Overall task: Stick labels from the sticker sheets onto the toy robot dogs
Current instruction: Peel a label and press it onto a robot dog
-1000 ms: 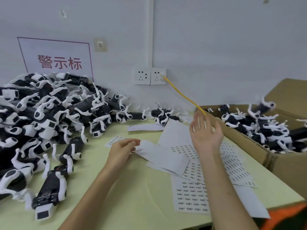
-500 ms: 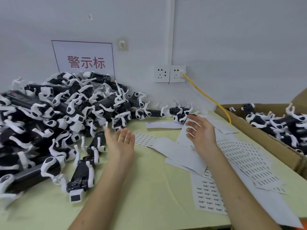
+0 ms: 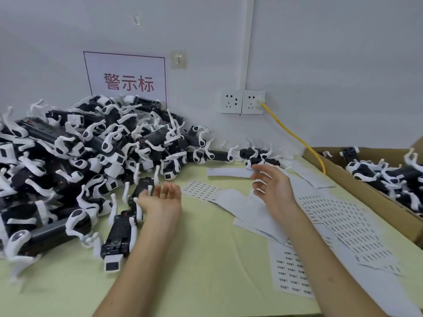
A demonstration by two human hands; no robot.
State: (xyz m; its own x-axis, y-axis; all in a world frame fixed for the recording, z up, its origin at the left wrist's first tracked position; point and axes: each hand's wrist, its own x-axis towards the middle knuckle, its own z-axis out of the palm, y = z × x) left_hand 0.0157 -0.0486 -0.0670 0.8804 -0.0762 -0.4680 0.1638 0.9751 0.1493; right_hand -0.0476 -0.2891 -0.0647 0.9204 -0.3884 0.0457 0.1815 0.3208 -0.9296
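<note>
the pale green worktop (image 3: 206, 259) carries a big heap of toy robot dogs (image 3: 68, 156) on the left, piled against the wall, and a cardboard box (image 3: 366, 191) holding more on the right. sticker sheets (image 3: 357, 236) lie overlapping between them. the nearest dog (image 3: 121, 234) lies just beside the left hand (image 3: 163, 202); it looks like light, hard plastic with thin legs that snag (best taken by the body). the right hand (image 3: 274, 188) hovers over the sheets. both hands are empty, fingers (image 3: 266, 172) spread and loose. the labels (image 3: 290, 271) look thin and flimsy.

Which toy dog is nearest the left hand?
The loose dog at the pile edge, right by the left hand; the other loose dog lies nearer the camera, beside the forearm.
</note>
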